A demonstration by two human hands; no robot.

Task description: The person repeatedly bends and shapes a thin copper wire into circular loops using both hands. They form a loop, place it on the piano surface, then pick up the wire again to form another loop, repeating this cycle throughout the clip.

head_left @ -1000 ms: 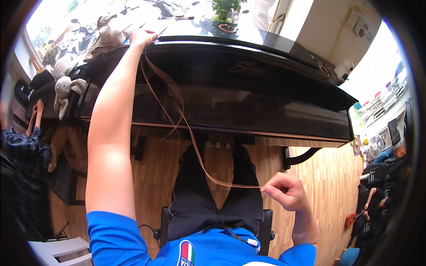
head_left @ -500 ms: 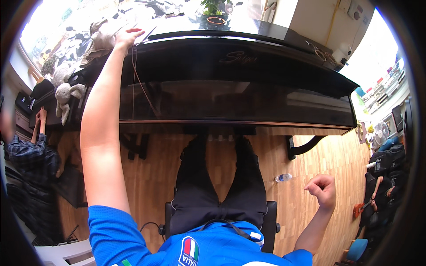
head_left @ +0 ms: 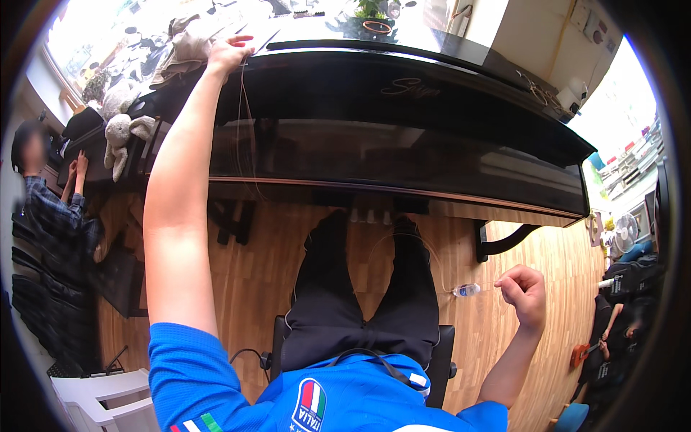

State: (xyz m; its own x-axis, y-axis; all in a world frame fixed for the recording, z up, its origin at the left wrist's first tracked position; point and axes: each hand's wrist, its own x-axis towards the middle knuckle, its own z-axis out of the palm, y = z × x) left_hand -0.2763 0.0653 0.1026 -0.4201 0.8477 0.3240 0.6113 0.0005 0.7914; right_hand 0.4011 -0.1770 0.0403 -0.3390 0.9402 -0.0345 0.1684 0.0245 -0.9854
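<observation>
Left hand [head_left: 229, 52] pins thin cord [head_left: 241, 122] end at piano [head_left: 403, 137] top's left edge; right hand [head_left: 524, 291] fisted, pulling it taut.

Thin pale string [head_left: 248, 137] hanging slack down the black piano [head_left: 403, 137] front

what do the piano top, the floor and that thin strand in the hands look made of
Piano: black high-gloss lacquer, probably over wood; it mirrors the room. Floor: light wood strips or laminate, grain and seams visible. Strand from left hand toward right hand: thin, pale, possibly wire or string; unclear.
</observation>
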